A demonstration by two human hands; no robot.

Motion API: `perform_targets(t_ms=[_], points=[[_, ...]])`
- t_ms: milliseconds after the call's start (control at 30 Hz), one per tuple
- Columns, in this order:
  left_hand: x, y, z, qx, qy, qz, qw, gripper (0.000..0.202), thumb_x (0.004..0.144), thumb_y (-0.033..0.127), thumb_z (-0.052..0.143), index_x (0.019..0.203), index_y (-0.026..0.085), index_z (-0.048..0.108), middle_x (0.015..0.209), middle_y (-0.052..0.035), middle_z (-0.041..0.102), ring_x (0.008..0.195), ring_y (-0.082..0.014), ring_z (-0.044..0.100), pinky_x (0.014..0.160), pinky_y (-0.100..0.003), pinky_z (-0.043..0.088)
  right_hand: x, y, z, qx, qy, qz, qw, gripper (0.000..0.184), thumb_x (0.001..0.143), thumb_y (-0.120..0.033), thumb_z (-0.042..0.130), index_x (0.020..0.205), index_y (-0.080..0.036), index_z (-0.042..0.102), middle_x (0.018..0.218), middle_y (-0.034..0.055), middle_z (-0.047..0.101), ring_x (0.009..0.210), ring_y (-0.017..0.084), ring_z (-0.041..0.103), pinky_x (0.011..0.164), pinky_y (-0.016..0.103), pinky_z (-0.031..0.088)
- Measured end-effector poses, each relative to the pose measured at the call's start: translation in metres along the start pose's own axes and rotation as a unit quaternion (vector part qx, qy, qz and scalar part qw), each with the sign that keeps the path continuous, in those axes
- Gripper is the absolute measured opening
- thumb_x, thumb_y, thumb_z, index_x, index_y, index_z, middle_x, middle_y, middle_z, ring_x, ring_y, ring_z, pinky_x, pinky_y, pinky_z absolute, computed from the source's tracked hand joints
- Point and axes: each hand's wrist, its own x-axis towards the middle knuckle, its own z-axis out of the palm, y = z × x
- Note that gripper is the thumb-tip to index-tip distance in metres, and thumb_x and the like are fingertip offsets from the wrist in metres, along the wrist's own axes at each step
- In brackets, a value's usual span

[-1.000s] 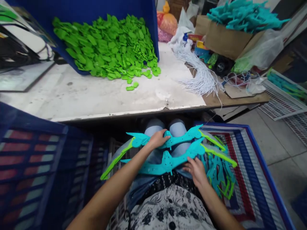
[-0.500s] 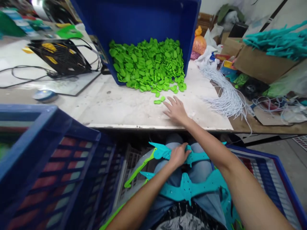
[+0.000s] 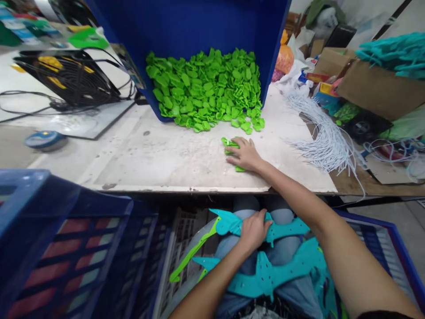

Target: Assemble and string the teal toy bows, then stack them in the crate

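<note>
My left hand point(image 3: 255, 230) is closed round the middle of a turquoise wing-shaped plastic part point(image 3: 226, 221) above my lap. A thin lime-green strip point(image 3: 195, 254) is joined to that part's left end. Below it, a second turquoise part point(image 3: 255, 277) lies across my thighs. Over the white tabletop, my right hand point(image 3: 246, 155) reaches down with its fingers apart. Small green plastic pieces point(image 3: 229, 142) show at and under its fingertips. Behind it, a tipped blue bin point(image 3: 199, 26) holds a heap of the same green pieces point(image 3: 209, 88), some spilling over its lip.
A black fan point(image 3: 69, 77) with cables and a round tin point(image 3: 45, 140) stand on the left. A bundle of white cords point(image 3: 327, 141) and a cardboard box point(image 3: 375, 88) of turquoise parts lie right. Blue crates point(image 3: 76, 230) flank my legs below the table edge.
My right hand has come down onto the loose green pieces near the bin, and they have shifted towards me. My left hand keeps its hold on the turquoise part. The view has shifted slightly.
</note>
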Motion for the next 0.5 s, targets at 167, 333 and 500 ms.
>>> perform_targets(t_ms=[167,333,500], points=[[0.001,0.012,0.006,0.014,-0.005,-0.015,1.000,0.045,0.094,0.037,0.049,0.136,0.020,0.051,0.125,-0.0115,0.065,0.113,-0.0265,0.062,0.094,-0.035,0.049,-0.061,0.027,-0.021,0.006,0.094,-0.018,0.995,0.041,0.097,-0.041,0.044,0.132,-0.024,0.057,0.140,0.0107,0.048,0.132,0.030,0.035,0.106,0.052,0.030],[0.007,0.021,-0.004,-0.023,-0.047,-0.016,0.999,0.049,0.092,0.033,0.049,0.134,0.008,0.051,0.121,-0.0208,0.064,0.114,-0.0330,0.060,0.092,-0.038,0.047,-0.100,0.008,-0.015,-0.088,0.046,-0.047,0.994,0.025,0.094,-0.032,0.052,0.098,-0.015,0.069,0.101,0.0120,0.063,0.100,0.026,0.049,0.086,0.039,0.039],[0.022,0.011,-0.017,-0.059,-0.140,0.032,0.988,0.032,0.082,0.026,0.056,0.108,0.011,0.067,0.101,-0.0106,0.072,0.091,-0.0241,0.065,0.077,-0.027,0.048,-0.109,-0.012,-0.011,-0.020,0.041,0.033,0.998,0.024,0.095,-0.015,0.040,0.094,-0.010,0.064,0.101,0.0151,0.061,0.099,0.025,0.051,0.089,0.037,0.038]])
